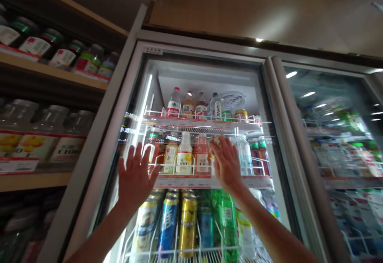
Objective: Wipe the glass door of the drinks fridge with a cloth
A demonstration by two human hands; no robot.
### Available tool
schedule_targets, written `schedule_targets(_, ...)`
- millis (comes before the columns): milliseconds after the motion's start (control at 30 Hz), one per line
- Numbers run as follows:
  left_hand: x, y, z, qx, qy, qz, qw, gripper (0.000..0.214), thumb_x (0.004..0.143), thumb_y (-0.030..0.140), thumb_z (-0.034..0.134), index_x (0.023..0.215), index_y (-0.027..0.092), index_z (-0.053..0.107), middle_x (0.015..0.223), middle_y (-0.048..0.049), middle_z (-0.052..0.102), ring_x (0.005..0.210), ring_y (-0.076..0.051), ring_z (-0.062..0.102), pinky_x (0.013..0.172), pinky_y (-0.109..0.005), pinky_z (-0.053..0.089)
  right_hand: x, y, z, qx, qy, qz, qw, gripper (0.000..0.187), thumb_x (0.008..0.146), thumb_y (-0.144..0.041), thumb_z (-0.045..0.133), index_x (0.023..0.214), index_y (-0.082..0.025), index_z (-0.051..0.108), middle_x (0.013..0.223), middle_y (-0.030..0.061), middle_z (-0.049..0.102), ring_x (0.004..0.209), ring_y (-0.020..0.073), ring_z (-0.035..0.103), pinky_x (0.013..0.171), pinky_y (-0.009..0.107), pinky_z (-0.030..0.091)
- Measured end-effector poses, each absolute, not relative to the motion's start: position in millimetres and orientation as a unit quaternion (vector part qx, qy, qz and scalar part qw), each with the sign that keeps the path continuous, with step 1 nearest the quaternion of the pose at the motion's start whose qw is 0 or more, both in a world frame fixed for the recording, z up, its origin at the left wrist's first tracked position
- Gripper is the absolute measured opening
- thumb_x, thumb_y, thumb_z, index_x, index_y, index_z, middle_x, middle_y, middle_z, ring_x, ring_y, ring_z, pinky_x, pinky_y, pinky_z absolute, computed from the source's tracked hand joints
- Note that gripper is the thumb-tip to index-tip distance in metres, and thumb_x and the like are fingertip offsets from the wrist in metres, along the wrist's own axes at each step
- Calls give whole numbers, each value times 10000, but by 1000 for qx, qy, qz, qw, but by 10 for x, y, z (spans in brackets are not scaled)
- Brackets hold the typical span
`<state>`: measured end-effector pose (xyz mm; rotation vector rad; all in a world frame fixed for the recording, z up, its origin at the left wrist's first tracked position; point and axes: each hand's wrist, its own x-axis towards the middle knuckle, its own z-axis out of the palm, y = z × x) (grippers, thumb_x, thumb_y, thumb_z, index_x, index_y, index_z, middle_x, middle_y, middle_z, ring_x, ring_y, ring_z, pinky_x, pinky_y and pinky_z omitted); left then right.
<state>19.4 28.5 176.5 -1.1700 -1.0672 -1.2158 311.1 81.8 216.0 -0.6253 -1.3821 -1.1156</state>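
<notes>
Both arms reach up toward the glass door [251,79] of a lit drinks fridge. My left hand [135,177] is open, fingers spread, and lies flat at the glass on the left side. Over to the right, my right hand [226,163] has its fingers bent over a small crumpled cloth [214,142], pressed at the pane. Most of the cloth is hidden under the fingers. Behind the glass, between the hands, stand a C100 bottle [184,155] with a white cap and a pink-red bottle [201,155].
Inside the fridge, drink bottles [173,103] line the top shelf, and cans [188,227] and a green bottle [226,219] fill the lower one. A door handle [287,135] runs down the right side beside a second fridge door [335,95]. Wooden shelves [54,69] with bottles stand left.
</notes>
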Motion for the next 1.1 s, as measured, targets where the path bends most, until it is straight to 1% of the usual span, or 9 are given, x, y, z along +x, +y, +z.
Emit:
schedule_targets(67, 166, 267, 1790, -497, -448, -509, 542, 577, 898, 459, 326, 1403, 181, 312, 1461, -158, 312, 1376, -314, 223, 1082, -560, 179, 3096, 807, 2158, -279, -611, -487, 559, 430, 888, -202, 380, 1306, -271, 457, 1446, 69, 368, 1353, 261, 295, 1044, 505, 319)
schedule_targets(167, 122, 231, 1925, -505, -453, -500, 538, 558, 892, 473, 322, 1355, 170, 396, 1444, -158, 344, 1363, -314, 254, 1077, -554, 201, 3205, 852, 2329, -344, -514, -440, 651, 396, 891, -228, 366, 1260, -212, 509, 1389, 129, 429, 1289, 302, 384, 987, 549, 350)
schedule_targets(267, 111, 215, 2170, -498, -474, -506, 521, 582, 898, 482, 275, 1350, 137, 398, 1463, -169, 302, 1372, -326, 226, 1073, -569, 200, 3077, 853, 2454, -353, -478, -408, 693, 408, 879, -204, 360, 1253, -197, 522, 1378, 133, 439, 1298, 300, 367, 989, 531, 354)
schedule_targets(433, 168, 247, 2463, -515, -488, -490, 505, 598, 903, 463, 254, 1389, 123, 330, 1494, -152, 234, 1397, -299, 157, 1099, -554, 159, 2666, 738, 2411, -308, -599, -455, 583, 429, 892, -212, 371, 1303, -291, 464, 1448, 32, 375, 1367, 220, 273, 1078, 473, 281)
schedule_targets(567, 188, 261, 2461, -515, -486, -483, 516, 588, 909, 449, 268, 1389, 115, 330, 1491, -158, 237, 1397, -301, 155, 1096, -556, 165, 2655, 726, 2542, -397, -511, -390, 655, 432, 891, -214, 342, 1296, -195, 490, 1438, 134, 372, 1344, 303, 306, 1040, 554, 281)
schedule_targets(633, 182, 265, 2447, -514, -482, -480, 522, 588, 912, 451, 268, 1386, 110, 335, 1487, -164, 242, 1392, -312, 166, 1089, -562, 175, 2518, 711, 2565, -396, -498, -383, 669, 443, 887, -205, 333, 1304, -183, 481, 1441, 141, 365, 1353, 306, 287, 1031, 547, 296)
schedule_targets(833, 144, 281, 2435, -516, -468, -494, 521, 578, 915, 459, 269, 1382, 127, 345, 1478, -162, 265, 1387, -309, 189, 1085, -564, 189, 2317, 652, 2522, -313, -614, -487, 537, 456, 879, -208, 375, 1321, -306, 437, 1458, 21, 365, 1361, 215, 284, 1081, 485, 260)
schedule_targets(1000, 137, 295, 2407, -520, -449, -495, 533, 566, 914, 441, 298, 1370, 114, 365, 1475, -167, 267, 1386, -314, 186, 1091, -556, 187, 2916, 729, 2804, -428, -445, -407, 673, 412, 872, -207, 323, 1227, -202, 532, 1323, 141, 495, 1228, 286, 436, 945, 528, 373)
schedule_targets(1100, 138, 306, 2407, -516, -442, -502, 535, 561, 915, 441, 294, 1364, 114, 374, 1469, -168, 280, 1387, -310, 186, 1091, -555, 188, 2685, 734, 2780, -402, -470, -426, 660, 428, 862, -189, 337, 1250, -194, 517, 1368, 136, 452, 1272, 283, 395, 962, 497, 377)
